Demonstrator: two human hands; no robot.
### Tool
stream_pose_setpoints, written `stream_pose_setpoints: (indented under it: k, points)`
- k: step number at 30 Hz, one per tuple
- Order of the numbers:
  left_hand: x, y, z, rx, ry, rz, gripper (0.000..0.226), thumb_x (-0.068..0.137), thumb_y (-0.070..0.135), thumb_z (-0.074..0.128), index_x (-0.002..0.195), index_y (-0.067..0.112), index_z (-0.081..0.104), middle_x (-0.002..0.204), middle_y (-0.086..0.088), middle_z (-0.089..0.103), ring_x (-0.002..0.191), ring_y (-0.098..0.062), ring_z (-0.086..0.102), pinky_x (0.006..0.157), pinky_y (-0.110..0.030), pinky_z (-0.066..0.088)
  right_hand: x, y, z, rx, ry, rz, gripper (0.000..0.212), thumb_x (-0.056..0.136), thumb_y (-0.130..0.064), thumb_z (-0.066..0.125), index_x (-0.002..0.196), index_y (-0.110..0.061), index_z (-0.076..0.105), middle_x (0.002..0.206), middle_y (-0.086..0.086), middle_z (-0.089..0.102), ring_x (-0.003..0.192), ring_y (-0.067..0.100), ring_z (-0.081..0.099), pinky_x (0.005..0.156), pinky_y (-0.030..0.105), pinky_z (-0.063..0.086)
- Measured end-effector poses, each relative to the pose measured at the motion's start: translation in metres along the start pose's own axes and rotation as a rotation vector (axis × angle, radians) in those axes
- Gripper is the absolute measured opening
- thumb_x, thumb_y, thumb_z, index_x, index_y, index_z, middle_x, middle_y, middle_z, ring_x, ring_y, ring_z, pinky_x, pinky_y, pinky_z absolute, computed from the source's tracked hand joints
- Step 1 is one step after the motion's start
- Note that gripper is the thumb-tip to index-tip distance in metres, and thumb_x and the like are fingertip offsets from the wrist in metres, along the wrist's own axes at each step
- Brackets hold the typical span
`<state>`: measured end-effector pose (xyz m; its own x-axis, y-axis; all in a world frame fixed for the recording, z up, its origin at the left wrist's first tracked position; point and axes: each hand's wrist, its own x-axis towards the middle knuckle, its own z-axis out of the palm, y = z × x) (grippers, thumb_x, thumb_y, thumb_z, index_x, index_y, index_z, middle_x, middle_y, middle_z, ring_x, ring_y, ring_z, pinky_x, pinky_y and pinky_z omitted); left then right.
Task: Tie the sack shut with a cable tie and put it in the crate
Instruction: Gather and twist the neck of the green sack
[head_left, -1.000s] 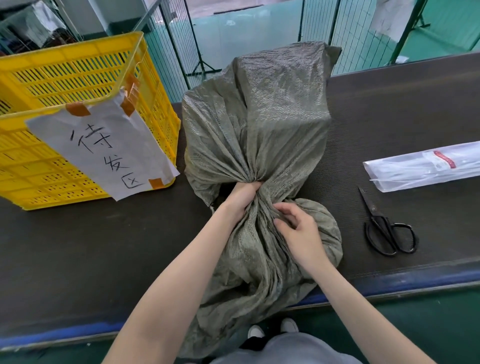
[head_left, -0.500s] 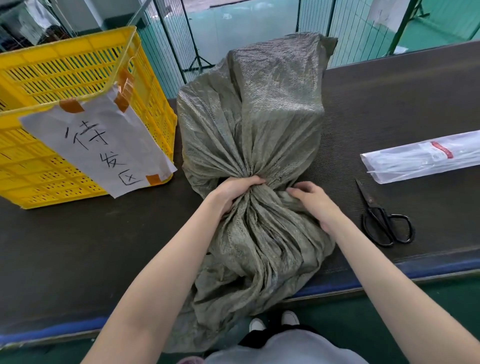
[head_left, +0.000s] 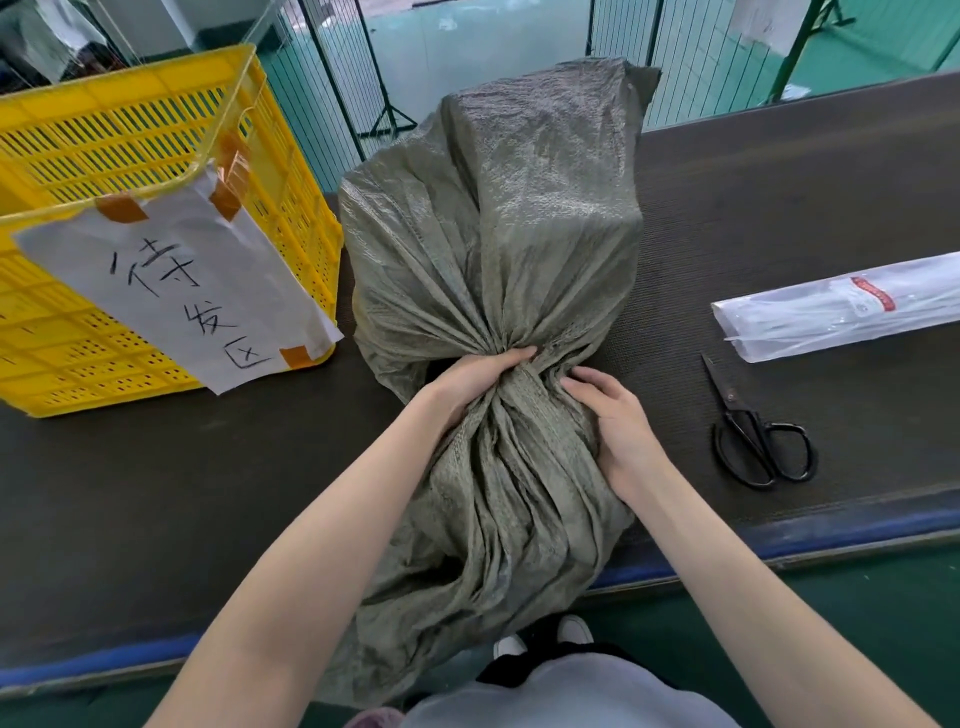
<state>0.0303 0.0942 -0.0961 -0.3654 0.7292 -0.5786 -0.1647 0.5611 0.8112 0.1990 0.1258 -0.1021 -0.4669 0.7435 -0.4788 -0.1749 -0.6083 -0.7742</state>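
A grey-green woven sack (head_left: 519, 218) is laid across the dark desk (head_left: 156, 493), its filled end toward the far edge and its loose mouth hanging over the near edge. The gathered neck is clasped by the left hand (head_left: 467, 382), whose grip is closed around the bunched fabric. The right hand (head_left: 613, 421) is set against the neck from the other side, fingers curled into the folds and gripping the cloth. A yellow crate (head_left: 130, 156) is placed on the desk just left of the sack, with a handwritten paper label (head_left: 182, 291) taped to its rim. To the right, well apart from the sack, black scissors (head_left: 753, 436) are laid beside a clear packet of white ties (head_left: 841, 312).
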Motion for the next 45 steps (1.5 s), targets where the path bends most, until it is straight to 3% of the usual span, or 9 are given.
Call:
stream_pose_setpoints:
  k: [4,11,17,20,23,27,29,33,45]
  points:
    - [0.001,-0.001,-0.005,0.102,-0.089,-0.035,0.079,0.056,0.064,0.076,0.120,0.019,0.066,0.113,0.000,0.072,0.104,-0.018,0.068,0.104,-0.037,0.046,0.000,0.012,0.009,-0.053,-0.027,0.003,0.030,0.086,-0.012,0.064,0.116,-0.008,0.062,0.101,0.011,0.071,0.093,0.021,0.067,0.081,0.032,0.052]
    - [0.002,0.009,-0.001,0.137,-0.268,-0.253,0.037,0.084,0.044,0.065,0.100,0.011,0.070,0.093,-0.014,0.074,0.081,-0.025,0.070,0.082,-0.034,0.055,-0.008,0.030,0.014,-0.618,-0.226,-0.190,0.030,0.094,-0.031,0.049,0.120,-0.040,0.061,0.116,-0.013,0.068,0.111,0.006,0.061,0.103,0.039,0.045]
    - [0.010,0.009,0.014,0.006,-0.086,-0.202,0.011,0.085,0.016,0.060,0.082,0.006,0.063,0.063,-0.009,0.067,0.049,-0.018,0.063,0.055,-0.024,0.051,-0.014,0.028,0.003,-0.620,-0.284,-0.218,0.030,0.096,-0.025,0.051,0.123,-0.034,0.062,0.113,-0.012,0.070,0.109,0.005,0.062,0.100,0.035,0.047]
    - [0.013,0.006,0.020,-0.095,0.011,-0.124,0.013,0.085,0.008,0.054,0.076,0.005,0.062,0.061,-0.008,0.065,0.044,-0.014,0.061,0.049,-0.019,0.051,-0.012,0.025,-0.010,-0.500,-0.090,-0.241,0.024,0.093,-0.038,0.053,0.107,-0.028,0.069,0.111,-0.002,0.070,0.106,0.012,0.062,0.100,0.041,0.046]
    - [0.012,0.007,0.026,-0.170,0.077,-0.014,0.020,0.089,0.002,0.046,0.075,0.003,0.060,0.067,-0.008,0.061,0.039,-0.007,0.058,0.042,-0.013,0.046,-0.008,0.019,-0.013,-0.569,0.041,-0.174,0.047,0.082,-0.056,0.060,0.111,-0.020,0.055,0.123,0.005,0.053,0.109,0.015,0.053,0.101,0.037,0.042]
    - [0.011,0.009,0.031,-0.239,0.130,0.034,0.024,0.090,0.001,0.042,0.073,0.002,0.059,0.054,-0.005,0.063,0.041,-0.011,0.058,0.039,-0.013,0.044,0.003,0.015,-0.002,-0.753,-0.175,0.042,0.097,0.057,-0.058,0.080,0.136,-0.016,0.043,0.123,-0.006,0.059,0.112,0.014,0.058,0.102,0.038,0.044]
    - [0.010,0.010,0.028,-0.289,0.125,0.017,0.020,0.088,0.005,0.045,0.077,0.001,0.061,0.057,-0.007,0.063,0.047,-0.015,0.059,0.044,-0.016,0.046,0.010,0.011,0.000,-0.806,-0.238,0.072,0.069,0.054,-0.048,0.084,0.113,-0.018,0.066,0.105,-0.003,0.073,0.099,0.015,0.067,0.096,0.040,0.051]
    - [0.010,0.006,0.015,-0.197,0.077,0.068,0.005,0.087,0.013,0.061,0.085,0.012,0.066,0.072,-0.002,0.068,0.059,-0.010,0.065,0.053,-0.017,0.049,0.018,0.013,-0.001,-0.868,-0.196,0.027,0.036,0.055,-0.035,0.077,0.088,-0.022,0.075,0.088,-0.002,0.076,0.088,0.017,0.070,0.090,0.043,0.053]
    - [0.006,-0.008,-0.008,-0.352,-0.178,-0.102,0.026,0.071,0.019,0.056,0.086,0.001,0.064,0.073,-0.011,0.069,0.065,-0.022,0.065,0.067,-0.028,0.053,0.008,0.039,-0.003,-0.907,-0.144,-0.059,0.037,0.079,-0.021,0.065,0.115,-0.015,0.060,0.105,0.002,0.067,0.098,0.018,0.061,0.081,0.027,0.046]
